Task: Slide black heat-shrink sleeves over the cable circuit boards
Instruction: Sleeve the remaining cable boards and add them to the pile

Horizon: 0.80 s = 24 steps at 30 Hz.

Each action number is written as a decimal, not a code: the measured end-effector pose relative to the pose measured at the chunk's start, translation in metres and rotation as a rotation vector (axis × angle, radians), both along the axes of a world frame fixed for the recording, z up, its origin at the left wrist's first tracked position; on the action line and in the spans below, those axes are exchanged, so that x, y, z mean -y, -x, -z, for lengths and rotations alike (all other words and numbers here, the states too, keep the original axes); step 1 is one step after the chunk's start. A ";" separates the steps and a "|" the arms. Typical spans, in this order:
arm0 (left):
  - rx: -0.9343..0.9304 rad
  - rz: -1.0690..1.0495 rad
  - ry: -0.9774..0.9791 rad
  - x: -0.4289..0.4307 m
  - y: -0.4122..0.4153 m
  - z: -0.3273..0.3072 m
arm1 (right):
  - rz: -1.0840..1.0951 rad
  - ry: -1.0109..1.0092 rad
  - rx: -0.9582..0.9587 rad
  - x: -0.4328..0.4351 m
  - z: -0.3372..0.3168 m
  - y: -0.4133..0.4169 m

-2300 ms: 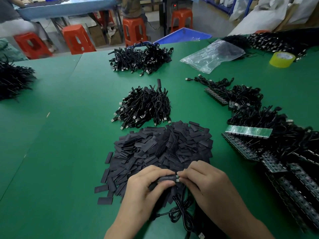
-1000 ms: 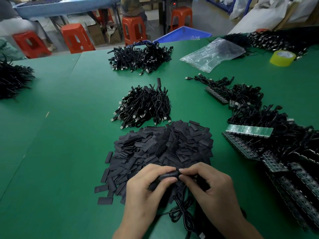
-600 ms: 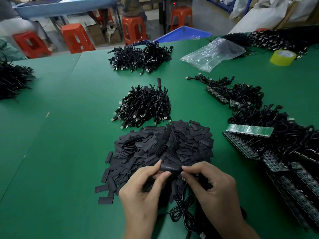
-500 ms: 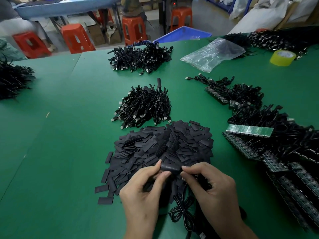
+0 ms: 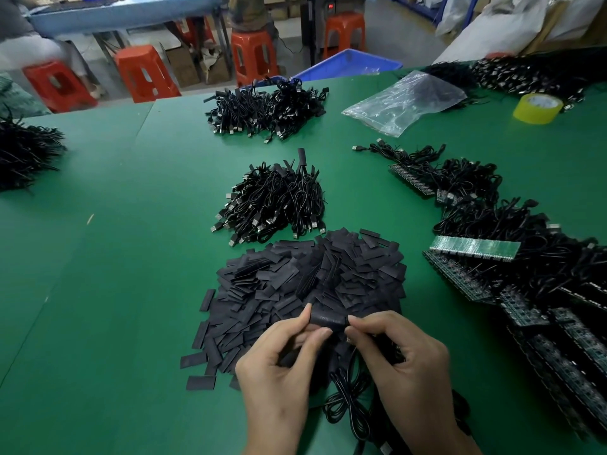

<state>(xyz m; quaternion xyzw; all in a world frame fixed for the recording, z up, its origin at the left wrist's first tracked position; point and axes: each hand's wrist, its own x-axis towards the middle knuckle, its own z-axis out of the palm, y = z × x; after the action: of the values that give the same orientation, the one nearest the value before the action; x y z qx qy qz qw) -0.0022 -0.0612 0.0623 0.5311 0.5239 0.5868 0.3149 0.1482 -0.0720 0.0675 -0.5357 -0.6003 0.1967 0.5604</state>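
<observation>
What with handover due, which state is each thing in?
Held sleeve: pinched at both ends.
Left hand: pinches the sleeve's left end.
Right hand: pinches its right end.
Sleeve pile: loose heap.
Plastic bag: crumpled, lying flat.
Tape roll: lying flat.

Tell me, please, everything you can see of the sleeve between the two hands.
The sleeve is a short, matte black tube, like thin plastic, with faint pale print along it. It lies level, crosswise, above the near edge of the pile. The left hand pinches its left end, the right hand its right end. Its inside is hidden.
</observation>
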 end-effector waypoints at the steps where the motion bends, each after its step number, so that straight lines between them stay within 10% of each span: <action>1: 0.011 0.002 0.008 0.001 -0.001 0.000 | 0.002 0.001 -0.001 0.000 0.000 0.000; 14: -0.511 0.179 -0.135 -0.018 0.025 -0.026 | -0.126 0.091 0.045 -0.011 -0.020 -0.011; 24: -0.202 0.390 0.111 -0.016 0.023 -0.027 | -0.241 0.354 -0.070 -0.015 -0.023 -0.023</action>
<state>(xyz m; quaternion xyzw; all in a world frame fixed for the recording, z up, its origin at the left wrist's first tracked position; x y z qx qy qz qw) -0.0254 -0.0455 0.0890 0.6603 0.4718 0.4287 0.3971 0.1708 -0.0566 0.0903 -0.5428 -0.5964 0.3831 0.4505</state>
